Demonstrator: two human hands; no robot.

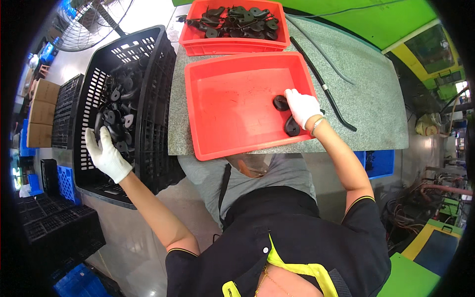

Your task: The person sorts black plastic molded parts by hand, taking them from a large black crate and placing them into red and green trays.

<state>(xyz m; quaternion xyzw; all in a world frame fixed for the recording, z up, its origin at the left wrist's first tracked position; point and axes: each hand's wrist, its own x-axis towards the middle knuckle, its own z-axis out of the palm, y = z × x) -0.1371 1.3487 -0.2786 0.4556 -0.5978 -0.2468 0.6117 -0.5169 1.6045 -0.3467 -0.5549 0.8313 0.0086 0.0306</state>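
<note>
My left hand [108, 156], in a white glove, is over the black crate [158, 99] on the left. Its thumb and fingers are apart beside the heap of black molded plastic parts [115, 119], and I see nothing gripped in it. In the red tray [237, 106] before me, my gloved right hand [303, 108] is closed near the right wall. Its fingertips meet a rounded black plastic part [280, 103]. A second black part [292, 127], with a round end, lies just below that hand, partly covered by it. The palm side is hidden.
Behind the tray, another red bin [235, 47] holds many black parts. A black tube [324, 86] and a grey rod [329, 57] lie on the speckled table [368, 114]. A fan [89, 22] stands far left, with cartons [42, 114] below. A blue crate [381, 163] sits under the table's right side.
</note>
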